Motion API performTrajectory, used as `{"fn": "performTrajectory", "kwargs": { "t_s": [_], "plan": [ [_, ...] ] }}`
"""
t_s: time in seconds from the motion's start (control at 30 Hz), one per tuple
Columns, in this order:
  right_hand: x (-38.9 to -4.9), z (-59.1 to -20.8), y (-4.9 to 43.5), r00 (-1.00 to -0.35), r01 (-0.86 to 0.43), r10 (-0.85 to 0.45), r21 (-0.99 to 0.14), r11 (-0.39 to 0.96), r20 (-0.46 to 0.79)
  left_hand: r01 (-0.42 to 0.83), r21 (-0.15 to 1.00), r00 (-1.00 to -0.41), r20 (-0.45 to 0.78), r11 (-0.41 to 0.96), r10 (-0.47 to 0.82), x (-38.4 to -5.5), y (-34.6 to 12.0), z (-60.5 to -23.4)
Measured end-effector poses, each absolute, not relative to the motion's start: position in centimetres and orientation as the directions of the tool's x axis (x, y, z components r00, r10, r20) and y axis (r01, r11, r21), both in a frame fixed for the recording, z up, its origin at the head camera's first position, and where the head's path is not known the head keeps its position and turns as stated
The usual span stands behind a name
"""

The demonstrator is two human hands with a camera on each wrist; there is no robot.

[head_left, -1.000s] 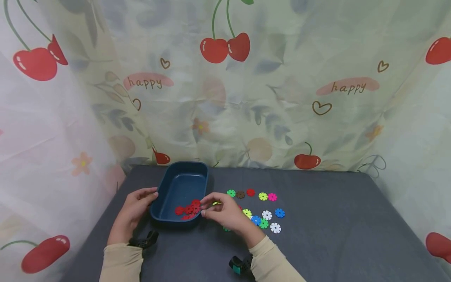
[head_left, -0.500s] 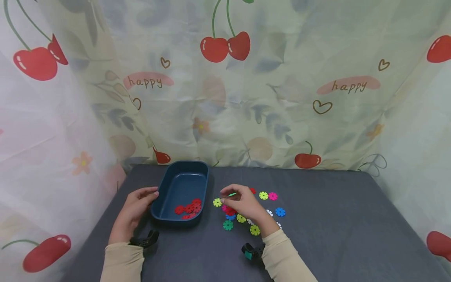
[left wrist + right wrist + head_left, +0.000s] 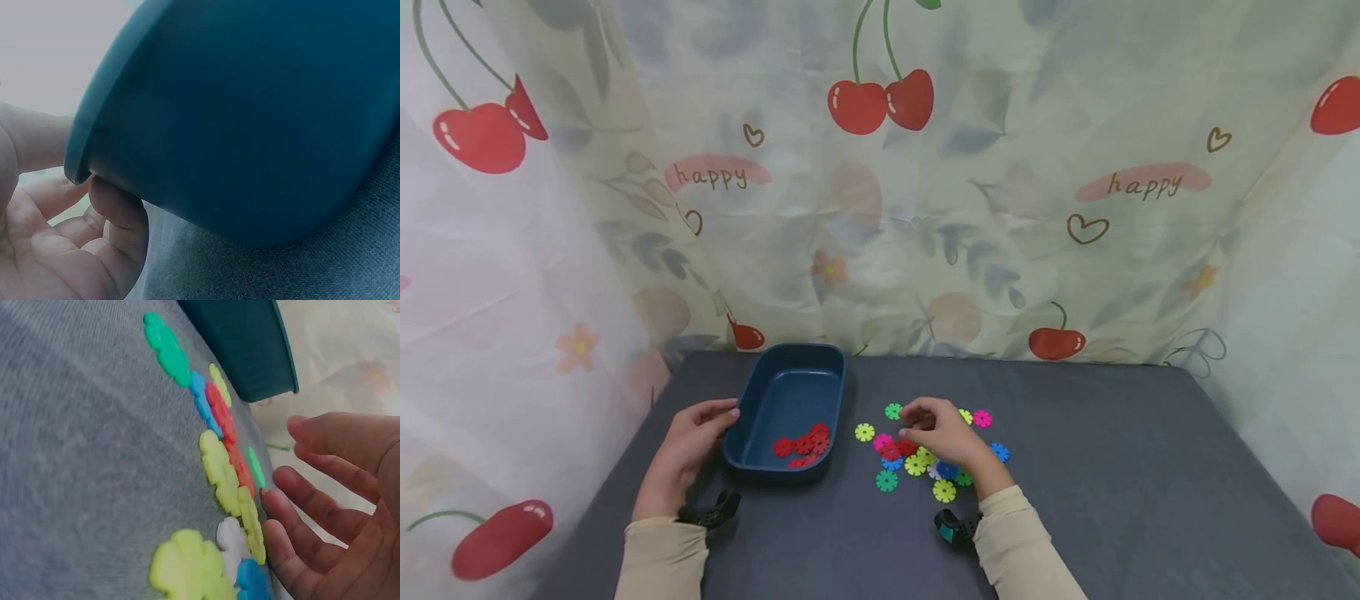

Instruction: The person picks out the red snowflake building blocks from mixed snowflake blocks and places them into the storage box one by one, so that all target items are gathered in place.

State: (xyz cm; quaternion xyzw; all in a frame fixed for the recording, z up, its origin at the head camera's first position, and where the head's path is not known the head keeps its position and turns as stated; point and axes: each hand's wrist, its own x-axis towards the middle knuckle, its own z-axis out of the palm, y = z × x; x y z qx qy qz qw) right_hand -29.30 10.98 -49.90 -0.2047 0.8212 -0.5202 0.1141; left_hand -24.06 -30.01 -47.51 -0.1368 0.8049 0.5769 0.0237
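Observation:
My left hand (image 3: 688, 450) pinches the left rim of a dark blue rectangular tub (image 3: 786, 400); in the left wrist view the rim (image 3: 78, 147) lies between thumb and curled fingers. Several red notched plastic discs (image 3: 803, 444) lie in the tub's near end. Over the loose discs to the right hovers my right hand (image 3: 951, 433), fingers loosely bent, thumb apart, nothing seen between them. A green disc (image 3: 892, 412) lies just left of its fingertips. Red discs (image 3: 891, 451) lie below it, near a pink disc (image 3: 882, 442). The hand hides part of the group.
Around the right hand spread more discs: a yellow one (image 3: 864, 432) beside the tub, a dark green one (image 3: 887, 481) in front, a blue one (image 3: 999, 452) and a pink one to the right. A patterned curtain (image 3: 910, 250) stands behind the grey-covered table (image 3: 1120, 475).
My right hand has moved from the tub's right edge rightward, past the green disc, to above the disc group. The left hand keeps its hold on the tub's rim.

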Motion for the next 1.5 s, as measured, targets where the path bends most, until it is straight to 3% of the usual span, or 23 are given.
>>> {"fn": "performTrajectory", "kwargs": {
  "t_s": [0.3,1.5],
  "plan": [
    [-29.56,-50.26,11.07,-0.852,-0.304,-0.524,-0.826,0.475,0.012,-0.247,0.923,-0.961,-0.195,0.296,-0.195,-24.05,-30.01,-47.49],
    [-29.37,-50.37,10.7,-0.851,-0.33,-0.526,-0.788,0.52,0.009,-0.259,0.917,-0.96,-0.211,0.303,-0.183,-23.92,-29.91,-47.26]
  ]
}}
